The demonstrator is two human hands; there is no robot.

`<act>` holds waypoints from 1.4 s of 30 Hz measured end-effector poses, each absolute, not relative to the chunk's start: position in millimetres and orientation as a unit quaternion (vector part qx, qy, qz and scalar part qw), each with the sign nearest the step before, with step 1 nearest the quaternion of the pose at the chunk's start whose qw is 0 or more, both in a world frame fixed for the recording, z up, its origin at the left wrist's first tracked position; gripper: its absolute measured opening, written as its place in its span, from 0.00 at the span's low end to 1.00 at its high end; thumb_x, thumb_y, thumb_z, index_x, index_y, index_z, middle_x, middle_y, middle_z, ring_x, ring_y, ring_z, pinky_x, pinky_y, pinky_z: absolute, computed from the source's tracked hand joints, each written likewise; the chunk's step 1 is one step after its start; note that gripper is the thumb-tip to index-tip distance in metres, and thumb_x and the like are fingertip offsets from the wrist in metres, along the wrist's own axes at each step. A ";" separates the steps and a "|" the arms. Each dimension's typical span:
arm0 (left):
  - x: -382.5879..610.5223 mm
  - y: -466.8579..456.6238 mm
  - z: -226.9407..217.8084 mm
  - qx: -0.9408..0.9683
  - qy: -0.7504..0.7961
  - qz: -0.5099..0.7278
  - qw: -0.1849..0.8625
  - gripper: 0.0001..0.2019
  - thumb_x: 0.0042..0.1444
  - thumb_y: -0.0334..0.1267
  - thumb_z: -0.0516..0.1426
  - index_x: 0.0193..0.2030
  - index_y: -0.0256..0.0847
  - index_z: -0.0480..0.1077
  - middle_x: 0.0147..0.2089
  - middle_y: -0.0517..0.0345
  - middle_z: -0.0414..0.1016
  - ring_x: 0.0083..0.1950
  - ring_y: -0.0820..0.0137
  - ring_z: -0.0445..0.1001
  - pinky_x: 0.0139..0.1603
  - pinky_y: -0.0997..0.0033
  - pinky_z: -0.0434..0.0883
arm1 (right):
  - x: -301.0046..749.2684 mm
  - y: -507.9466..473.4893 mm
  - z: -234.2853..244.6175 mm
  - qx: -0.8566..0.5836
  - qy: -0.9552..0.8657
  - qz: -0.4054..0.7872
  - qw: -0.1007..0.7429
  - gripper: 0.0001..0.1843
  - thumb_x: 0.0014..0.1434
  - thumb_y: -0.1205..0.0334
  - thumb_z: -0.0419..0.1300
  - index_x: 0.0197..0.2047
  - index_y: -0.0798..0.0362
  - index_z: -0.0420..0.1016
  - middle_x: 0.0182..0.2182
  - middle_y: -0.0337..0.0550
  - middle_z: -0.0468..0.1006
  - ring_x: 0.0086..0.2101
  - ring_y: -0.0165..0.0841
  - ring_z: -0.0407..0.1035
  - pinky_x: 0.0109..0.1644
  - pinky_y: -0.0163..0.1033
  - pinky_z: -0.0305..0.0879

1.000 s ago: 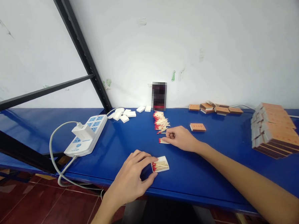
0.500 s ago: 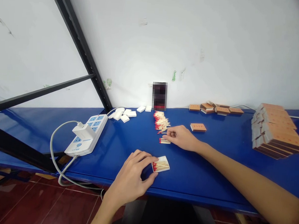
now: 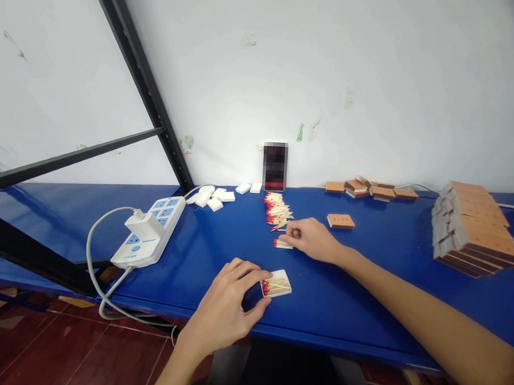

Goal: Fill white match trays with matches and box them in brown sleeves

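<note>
My left hand (image 3: pixel 233 300) holds a white matchbox tray (image 3: pixel 283 276) near the table's front edge, thumb and forefinger at its left end. Red-headed matches lie inside it, some slanting across each other. Farther back, my right hand (image 3: pixel 312 239) is closed, its fingertips at the right ends of a short row of matches (image 3: pixel 280 244). Those fingertips hide the row's right ends. Just behind that hand, a loose heap of matches (image 3: pixel 277 209) spreads over the blue table (image 3: pixel 229 237), red heads mostly to the left.
White trays (image 3: pixel 215 203) lie at the back left beside a power strip (image 3: pixel 151 238) with a cable. A matchbox (image 3: pixel 340 221) lies right of my right hand, with several more matchboxes (image 3: pixel 381 192) along the wall. Stacked matchboxes (image 3: pixel 474 227) stand far right. A black frame (image 3: pixel 138 71) rises left.
My right hand has shifted very slightly at the short row, which now looks more closely gathered. My left hand and the tray have stayed in place.
</note>
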State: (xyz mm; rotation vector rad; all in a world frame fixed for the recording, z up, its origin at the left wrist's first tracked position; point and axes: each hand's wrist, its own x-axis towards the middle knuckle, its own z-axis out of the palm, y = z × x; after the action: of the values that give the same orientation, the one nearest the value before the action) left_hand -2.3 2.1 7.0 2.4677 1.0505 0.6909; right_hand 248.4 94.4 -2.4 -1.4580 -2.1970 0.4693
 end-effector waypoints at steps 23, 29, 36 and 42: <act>-3.1 1.7 8.4 0.878 0.372 0.250 0.169 0.16 0.61 0.32 0.61 0.56 0.46 0.73 0.51 0.54 0.76 0.51 0.60 0.71 0.55 0.57 0.71 | 246.8 106.6 -4.2 -0.530 -0.805 0.137 0.227 0.11 0.66 0.56 0.56 0.43 0.47 0.79 0.25 0.36 0.75 0.26 0.31 0.65 0.31 0.35 0.52; -3.3 1.3 8.7 0.877 0.373 0.249 0.173 0.16 0.61 0.32 0.61 0.55 0.46 0.72 0.51 0.55 0.76 0.51 0.61 0.71 0.55 0.58 0.70 | 246.9 107.0 -4.8 -0.528 -0.810 0.131 0.220 0.12 0.66 0.55 0.55 0.42 0.46 0.80 0.28 0.38 0.78 0.28 0.31 0.67 0.32 0.35 0.52; -3.5 2.0 8.4 0.877 0.373 0.240 0.187 0.15 0.62 0.32 0.61 0.55 0.45 0.71 0.52 0.56 0.75 0.52 0.61 0.70 0.56 0.57 0.68 | 244.7 105.0 3.8 -0.546 -0.800 0.157 0.194 0.09 0.64 0.58 0.55 0.36 0.49 0.75 0.24 0.35 0.73 0.26 0.30 0.63 0.31 0.35 0.49; -2.8 2.3 8.0 0.876 0.375 0.241 0.184 0.15 0.62 0.32 0.60 0.55 0.45 0.72 0.52 0.55 0.75 0.52 0.60 0.70 0.57 0.56 0.68 | 249.0 97.8 15.5 -0.531 -0.791 0.248 0.176 0.08 0.60 0.58 0.58 0.31 0.51 0.73 0.22 0.34 0.69 0.24 0.29 0.62 0.30 0.35 0.52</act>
State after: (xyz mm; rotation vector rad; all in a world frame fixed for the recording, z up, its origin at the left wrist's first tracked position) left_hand -2.8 2.3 8.0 2.4694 1.0572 0.6789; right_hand 249.0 97.8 15.5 -1.5045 -2.2404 0.7020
